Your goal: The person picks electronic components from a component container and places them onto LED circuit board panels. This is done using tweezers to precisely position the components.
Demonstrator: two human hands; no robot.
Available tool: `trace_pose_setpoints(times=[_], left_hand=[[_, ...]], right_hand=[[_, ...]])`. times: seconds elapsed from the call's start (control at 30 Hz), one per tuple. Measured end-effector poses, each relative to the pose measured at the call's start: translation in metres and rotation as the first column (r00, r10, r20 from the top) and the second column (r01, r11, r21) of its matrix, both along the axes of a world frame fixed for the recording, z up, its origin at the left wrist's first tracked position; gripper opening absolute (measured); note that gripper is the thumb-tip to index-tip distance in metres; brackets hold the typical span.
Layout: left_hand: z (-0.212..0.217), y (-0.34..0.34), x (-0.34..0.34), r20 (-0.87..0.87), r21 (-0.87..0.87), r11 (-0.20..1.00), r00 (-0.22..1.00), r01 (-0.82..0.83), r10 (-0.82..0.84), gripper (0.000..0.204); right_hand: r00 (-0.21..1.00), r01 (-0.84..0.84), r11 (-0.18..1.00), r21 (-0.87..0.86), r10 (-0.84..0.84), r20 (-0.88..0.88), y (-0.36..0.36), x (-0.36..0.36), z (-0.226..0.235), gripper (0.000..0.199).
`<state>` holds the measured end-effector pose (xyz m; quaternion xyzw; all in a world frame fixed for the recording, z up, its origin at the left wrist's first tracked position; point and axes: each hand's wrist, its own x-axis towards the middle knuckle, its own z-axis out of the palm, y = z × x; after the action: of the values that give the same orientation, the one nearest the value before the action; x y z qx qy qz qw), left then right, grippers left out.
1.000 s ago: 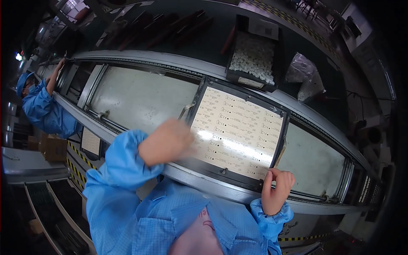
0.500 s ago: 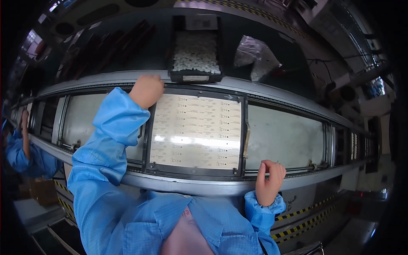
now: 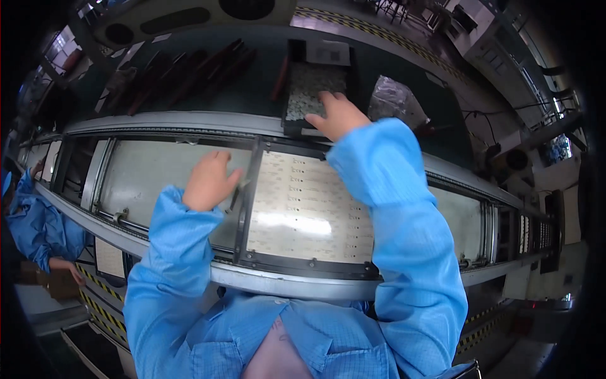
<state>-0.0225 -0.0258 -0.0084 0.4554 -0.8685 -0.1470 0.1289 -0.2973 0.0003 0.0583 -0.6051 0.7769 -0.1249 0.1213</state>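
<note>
A dark-framed tray (image 3: 245, 221) sits on the conveyor, holding a pale printed sheet (image 3: 297, 208) marked in rows. My right hand (image 3: 344, 117) reaches over the far rail into a black bin (image 3: 353, 76) of small whitish pieces (image 3: 306, 104). Its thumb and fingers are spread at the pieces, and none shows between them. Over the pale surface left of the tray is my left hand (image 3: 211, 181), thumb apart from the fingers, near a small clip-like part (image 3: 243, 184) on the tray's left side. My right sleeve covers the tray's right edge.
A clear plastic bag (image 3: 394, 101) lies right of the bin on the dark green table. Several dark red, long tools or strips (image 3: 189, 72) lie at the far left. Metal rails (image 3: 290, 287) edge the conveyor. A co-worker in a blue sleeve (image 3: 47, 221) stands at left.
My right hand has gone from the near rail up to the bin. My left hand has left the tray's far-left corner and come nearer. With the view's shift, the tray appears further right.
</note>
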Motion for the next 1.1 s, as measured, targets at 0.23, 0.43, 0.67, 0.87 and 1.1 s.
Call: trace_pose_setpoints(times=[0.23, 0.43, 0.67, 0.87, 1.1], left_hand=[[-0.051, 0.031, 0.055, -0.220, 0.585, 0.789, 0.973, 0.184, -0.064, 0.034], [-0.054, 0.034, 0.058, -0.339, 0.851, 0.431, 0.941, 0.300, 0.013, 0.015], [-0.003, 0.065, 0.044, -0.241, 0.469, 0.860, 0.966, 0.200, -0.093, 0.023], [-0.007, 0.084, 0.025, -0.074, -0.050, 0.952, 0.949, 0.303, -0.306, 0.020], [0.014, 0.072, 0.020, 0.049, -0.087, 0.916, 0.920, 0.391, -0.388, 0.029]], right_hand=[[0.968, 0.040, 0.999, -0.022, -0.045, -0.247, -0.079, -0.002, -0.076, 0.072], [0.978, 0.027, 0.999, -0.032, -0.033, -0.204, -0.078, -0.007, -0.069, 0.056], [0.930, -0.041, 0.984, 0.175, 0.102, -0.354, -0.082, -0.008, -0.051, 0.039], [0.910, -0.068, 0.994, 0.082, 0.096, -0.404, -0.078, -0.015, -0.046, 0.026], [0.970, -0.237, 0.948, -0.214, 0.218, -0.109, 0.025, 0.022, -0.015, 0.025]])
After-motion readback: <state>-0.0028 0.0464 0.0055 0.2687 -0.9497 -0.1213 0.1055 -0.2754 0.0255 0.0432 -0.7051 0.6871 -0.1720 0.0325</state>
